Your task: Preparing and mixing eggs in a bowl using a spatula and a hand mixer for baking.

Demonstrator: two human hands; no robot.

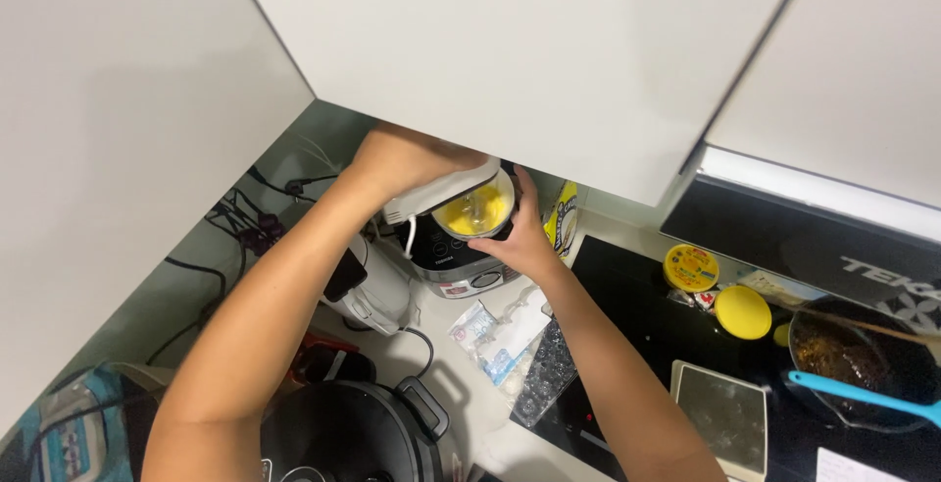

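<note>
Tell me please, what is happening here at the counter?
A person holds a white hand mixer in the left hand, its beaters down in a clear bowl of yellow batter. The right hand steadies the bowl's side. The bowl sits on top of a cooker under the wall cabinets. To the right, a dark pan holds a blue spatula.

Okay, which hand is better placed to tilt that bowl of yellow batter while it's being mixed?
Right, probably. The right hand already cups the bowl, while the left hand grips the white hand mixer over it.

White counter (446,384); rice cooker (456,264), plastic bags (510,345), black pot (343,433), kettle (377,291).
</note>
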